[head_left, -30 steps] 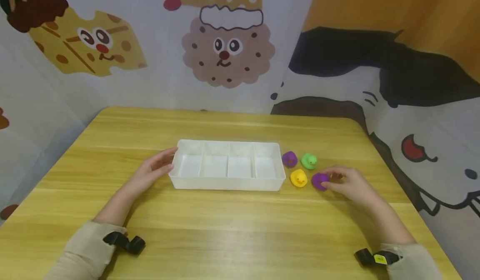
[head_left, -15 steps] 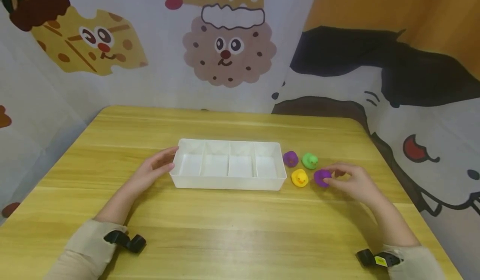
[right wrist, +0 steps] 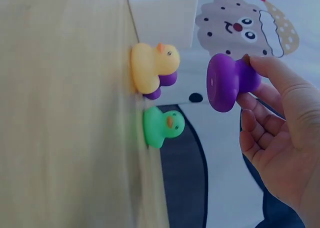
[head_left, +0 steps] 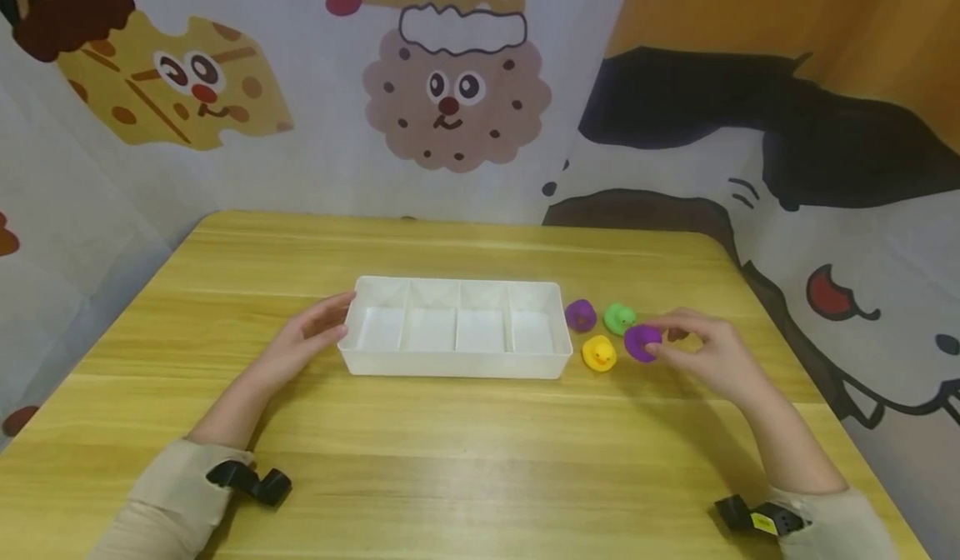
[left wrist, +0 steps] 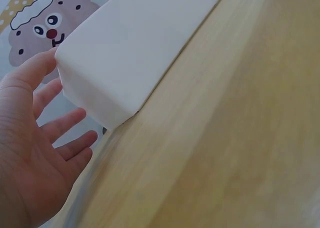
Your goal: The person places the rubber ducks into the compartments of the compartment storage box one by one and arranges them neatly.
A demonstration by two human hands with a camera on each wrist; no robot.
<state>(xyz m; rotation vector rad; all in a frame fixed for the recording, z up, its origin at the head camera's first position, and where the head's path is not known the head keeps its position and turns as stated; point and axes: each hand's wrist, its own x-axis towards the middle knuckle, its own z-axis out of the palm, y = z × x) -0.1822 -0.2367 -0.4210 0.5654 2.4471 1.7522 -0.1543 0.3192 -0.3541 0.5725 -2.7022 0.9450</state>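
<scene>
The right hand [head_left: 708,353] is grasping a purple duck [head_left: 639,342] with the thumb on one side and fingers on the other; it is a pinch, and I think this is enough because the toy looks small and probably light. In the right wrist view this duck is in the air, apart from the table [head_left: 450,468], with its flat bottom turned toward the wood, so it seems to be held more or less upright. The left hand [head_left: 298,339] does not clench anything: its fingers are relaxed and spread, and the thumb touches a corner of the white box [head_left: 459,366], perhaps to keep the box steady. The box stands flat, its long side toward the person, so its four compartments, in one row, are easy to see into from above. Just beside its right end stand a yellow duck [head_left: 599,354], a green duck [head_left: 620,319] and a second purple duck [head_left: 581,316], grouped close together, maybe so that the right hand can reach them easily. In the right wrist view the yellow one hides most of this second purple one.
</scene>
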